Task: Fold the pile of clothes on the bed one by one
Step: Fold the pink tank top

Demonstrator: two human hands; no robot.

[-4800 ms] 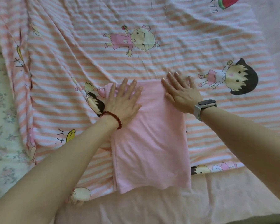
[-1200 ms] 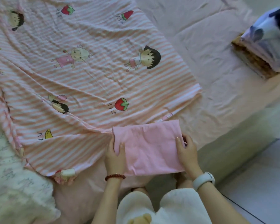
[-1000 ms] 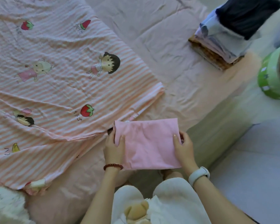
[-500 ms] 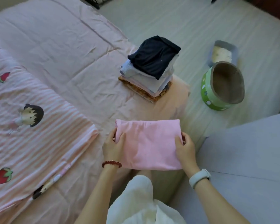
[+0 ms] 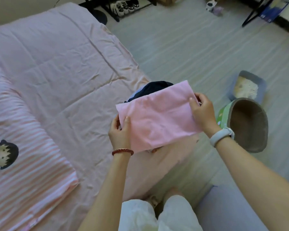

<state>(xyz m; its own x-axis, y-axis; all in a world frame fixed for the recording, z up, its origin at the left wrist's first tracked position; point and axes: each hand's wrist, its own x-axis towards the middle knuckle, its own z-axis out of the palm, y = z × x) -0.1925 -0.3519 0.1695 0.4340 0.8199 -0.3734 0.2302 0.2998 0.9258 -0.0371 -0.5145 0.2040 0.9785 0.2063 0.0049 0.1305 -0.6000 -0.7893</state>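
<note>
Pink folded cloth [image 5: 158, 117] hides dark stack [image 5: 154, 88], seemingly above | green tub [image 5: 247, 124] beside

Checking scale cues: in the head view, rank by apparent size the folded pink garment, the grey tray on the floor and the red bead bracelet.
1. folded pink garment, though held nearer the camera
2. grey tray
3. red bead bracelet

The folded pink garment [image 5: 158, 117] is soft matt cloth; beside it, the bedsheet [image 5: 60, 67] is creased matt fabric.
</note>
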